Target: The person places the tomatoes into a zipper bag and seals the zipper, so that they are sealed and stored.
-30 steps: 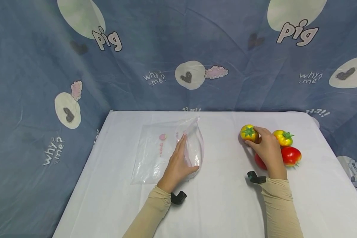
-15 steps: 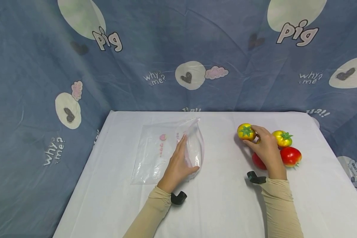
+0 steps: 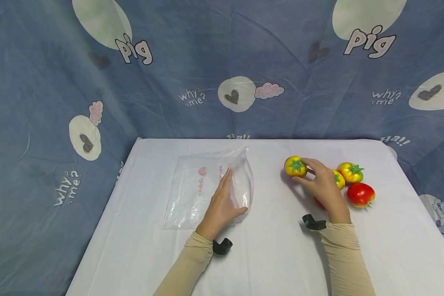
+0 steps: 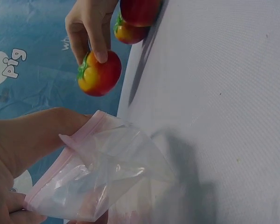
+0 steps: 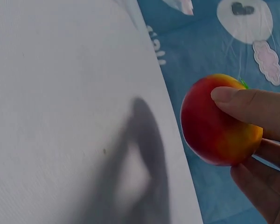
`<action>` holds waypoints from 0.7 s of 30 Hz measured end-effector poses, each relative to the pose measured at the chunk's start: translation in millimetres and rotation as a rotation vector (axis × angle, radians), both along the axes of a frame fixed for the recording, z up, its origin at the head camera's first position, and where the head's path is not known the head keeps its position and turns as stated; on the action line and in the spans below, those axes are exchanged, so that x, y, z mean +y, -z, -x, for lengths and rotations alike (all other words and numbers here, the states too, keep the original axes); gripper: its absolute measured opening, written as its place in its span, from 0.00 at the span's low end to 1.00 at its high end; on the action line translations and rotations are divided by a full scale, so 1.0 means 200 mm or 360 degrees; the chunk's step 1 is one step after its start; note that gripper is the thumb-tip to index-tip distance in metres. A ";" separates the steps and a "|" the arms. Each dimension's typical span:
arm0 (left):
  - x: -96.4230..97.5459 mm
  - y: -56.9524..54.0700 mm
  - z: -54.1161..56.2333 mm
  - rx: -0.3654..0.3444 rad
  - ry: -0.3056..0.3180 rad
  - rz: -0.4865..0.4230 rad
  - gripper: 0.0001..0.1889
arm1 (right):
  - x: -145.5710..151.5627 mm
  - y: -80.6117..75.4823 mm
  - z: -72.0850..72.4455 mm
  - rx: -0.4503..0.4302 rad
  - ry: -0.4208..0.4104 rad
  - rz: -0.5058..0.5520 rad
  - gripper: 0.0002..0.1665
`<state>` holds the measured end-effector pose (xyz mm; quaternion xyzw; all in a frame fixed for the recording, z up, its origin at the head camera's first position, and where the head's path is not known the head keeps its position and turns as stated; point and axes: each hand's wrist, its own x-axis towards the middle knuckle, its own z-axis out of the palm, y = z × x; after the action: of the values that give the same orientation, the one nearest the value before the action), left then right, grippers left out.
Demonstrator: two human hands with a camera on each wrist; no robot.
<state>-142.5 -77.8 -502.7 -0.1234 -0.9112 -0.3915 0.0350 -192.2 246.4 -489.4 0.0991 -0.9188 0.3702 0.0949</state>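
My right hand point(image 3: 322, 185) pinches a yellow and red tomato point(image 3: 295, 166) with a green leafy top. In the right wrist view the thumb lies across the red side of the tomato point(image 5: 219, 121), fingers underneath. To the left, my left hand point(image 3: 220, 207) is at the mouth of a clear plastic zip bag point(image 3: 186, 189) with pink print. Its fingers are straight and its thumb stands apart. The bag's pink-edged mouth point(image 4: 60, 161) gapes beside that thumb in the left wrist view. The held tomato point(image 4: 100, 74) hangs beyond the mouth there.
Several more tomatoes lie right of and beneath my right hand: a red one point(image 3: 361, 195), a yellow one point(image 3: 350, 172) and others partly hidden. The white-covered table point(image 3: 274, 246) ends at a blue printed cloth backdrop point(image 3: 281, 61).
My right hand has carried the yellow and red tomato leftward, away from the other tomatoes, uncovering another yellow one. My left hand and the bag have stayed put.
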 end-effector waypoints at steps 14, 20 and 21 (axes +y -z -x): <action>0.00 0.01 -0.01 -0.0031 0.0002 -0.0006 0.69 | -0.18 -0.01 0.00 0.0130 -0.0219 0.0028 0.38; 0.01 0.01 -0.01 -0.0042 0.0018 0.0018 0.69 | -0.28 -0.02 -0.01 0.0144 -0.0334 0.0056 0.38; 0.01 0.01 -0.01 -0.0044 0.0019 0.0021 0.69 | -0.30 -0.02 -0.01 0.0137 -0.0351 0.0056 0.38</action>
<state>-140.4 -75.8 -504.7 -0.1237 -0.9134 -0.3873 0.0194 -190.6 186.1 -484.5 0.2139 -0.8906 0.3900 0.0947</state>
